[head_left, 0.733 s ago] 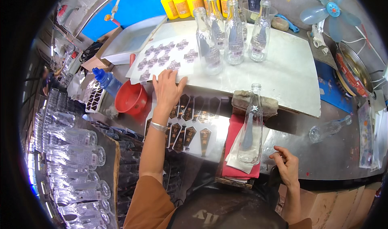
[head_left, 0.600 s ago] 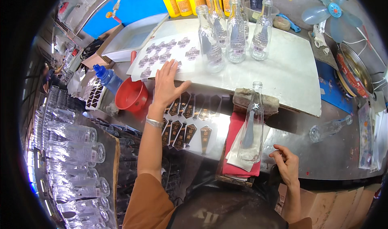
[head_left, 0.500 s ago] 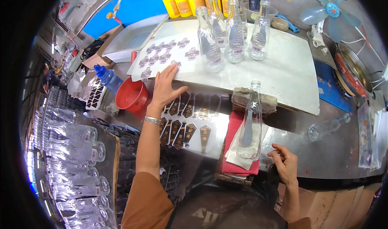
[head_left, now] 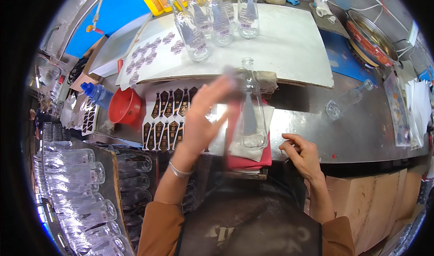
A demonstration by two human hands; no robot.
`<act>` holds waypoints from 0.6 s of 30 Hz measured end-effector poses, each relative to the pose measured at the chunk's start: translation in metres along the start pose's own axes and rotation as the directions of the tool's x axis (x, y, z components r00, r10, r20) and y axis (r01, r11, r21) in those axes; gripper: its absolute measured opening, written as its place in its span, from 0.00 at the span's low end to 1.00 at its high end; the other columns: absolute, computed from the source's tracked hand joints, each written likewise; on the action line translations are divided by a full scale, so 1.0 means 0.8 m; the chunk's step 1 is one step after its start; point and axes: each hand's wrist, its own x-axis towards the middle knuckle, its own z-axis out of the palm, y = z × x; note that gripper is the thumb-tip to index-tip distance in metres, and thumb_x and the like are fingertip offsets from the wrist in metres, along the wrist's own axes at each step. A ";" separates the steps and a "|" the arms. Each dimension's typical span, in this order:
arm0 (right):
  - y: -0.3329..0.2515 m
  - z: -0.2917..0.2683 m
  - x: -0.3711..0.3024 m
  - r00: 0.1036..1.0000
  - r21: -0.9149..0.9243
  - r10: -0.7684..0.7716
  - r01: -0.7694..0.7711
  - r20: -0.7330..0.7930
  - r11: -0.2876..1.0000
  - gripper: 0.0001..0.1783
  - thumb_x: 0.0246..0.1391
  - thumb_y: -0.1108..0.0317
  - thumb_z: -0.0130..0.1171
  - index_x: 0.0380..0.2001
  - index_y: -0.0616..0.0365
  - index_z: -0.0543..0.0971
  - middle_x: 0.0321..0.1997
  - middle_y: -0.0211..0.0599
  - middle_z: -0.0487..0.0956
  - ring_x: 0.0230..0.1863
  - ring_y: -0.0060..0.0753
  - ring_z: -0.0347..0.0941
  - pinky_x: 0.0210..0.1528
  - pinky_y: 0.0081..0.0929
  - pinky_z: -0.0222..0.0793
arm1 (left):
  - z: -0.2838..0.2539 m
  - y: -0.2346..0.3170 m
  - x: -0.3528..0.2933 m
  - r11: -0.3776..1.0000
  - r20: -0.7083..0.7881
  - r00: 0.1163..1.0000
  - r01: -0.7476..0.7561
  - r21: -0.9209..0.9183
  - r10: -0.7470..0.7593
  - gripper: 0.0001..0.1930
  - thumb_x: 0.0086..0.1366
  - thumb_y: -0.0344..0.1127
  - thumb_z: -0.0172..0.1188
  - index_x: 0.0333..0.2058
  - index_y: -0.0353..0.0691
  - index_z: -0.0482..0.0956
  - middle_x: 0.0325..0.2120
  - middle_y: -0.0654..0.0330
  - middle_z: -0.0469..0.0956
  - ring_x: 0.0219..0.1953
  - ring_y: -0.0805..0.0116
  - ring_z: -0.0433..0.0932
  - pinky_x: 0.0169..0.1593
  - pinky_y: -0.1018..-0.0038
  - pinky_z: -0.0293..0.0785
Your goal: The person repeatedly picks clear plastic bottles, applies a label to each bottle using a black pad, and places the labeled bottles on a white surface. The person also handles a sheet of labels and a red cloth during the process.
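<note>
My left hand [head_left: 203, 120], smeared by motion, is beside the clear glass bottle [head_left: 253, 116]. A small dark label [head_left: 232, 80], also blurred, appears pinched at its fingertips. The bottle lies with its neck toward a rolled cloth [head_left: 267, 81] and its base on a white cloth [head_left: 246, 147] over a red cloth [head_left: 264, 155]. To the right of its base, my right hand [head_left: 303, 156] is empty, its fingers loosely curled and apart. Dark tie-shaped labels [head_left: 169, 111] lie in rows under and left of my left arm. Smaller labels dot a white sheet [head_left: 158, 59] farther back.
Several glass bottles [head_left: 221, 25] stand on the white board [head_left: 289, 48]. Another bottle [head_left: 348, 100] lies at the right. A red bucket [head_left: 124, 107] and blue-capped bottle [head_left: 97, 93] are at the left, above stacked bottles [head_left: 81, 179]. Cardboard boxes [head_left: 361, 201] stand lower right.
My left hand has left the white label sheet and moved right to the lying bottle, with a small dark label at its fingertips. My right hand stays beside the bottle. The view has shifted.
</note>
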 end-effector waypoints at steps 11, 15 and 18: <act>-0.029 0.012 0.034 0.999 0.092 0.001 -0.006 0.053 0.996 0.19 0.64 0.64 0.59 0.51 0.67 0.80 0.40 0.40 0.86 0.38 0.22 0.79 0.43 0.23 0.74 | 0.039 0.022 -0.055 0.970 0.176 0.972 -0.186 0.159 0.158 0.25 0.62 0.40 0.66 0.58 0.45 0.78 0.68 0.46 0.63 0.71 0.47 0.60 0.73 0.49 0.46; -0.018 0.029 0.083 0.995 0.183 -0.093 0.085 0.035 0.979 0.21 0.65 0.60 0.59 0.53 0.67 0.79 0.42 0.42 0.85 0.42 0.23 0.79 0.45 0.24 0.73 | 0.058 0.021 -0.037 0.980 0.069 0.984 0.168 -0.102 -0.162 0.25 0.67 0.32 0.61 0.63 0.42 0.73 0.69 0.43 0.60 0.71 0.48 0.60 0.70 0.55 0.56; -0.043 0.042 0.075 0.990 0.016 -0.134 0.134 0.039 0.991 0.25 0.65 0.55 0.58 0.54 0.66 0.78 0.42 0.48 0.85 0.36 0.29 0.80 0.41 0.28 0.74 | 0.068 -0.003 -0.059 0.911 0.113 0.973 0.230 -0.342 -0.204 0.27 0.71 0.32 0.56 0.67 0.37 0.66 0.70 0.47 0.60 0.71 0.54 0.60 0.69 0.62 0.60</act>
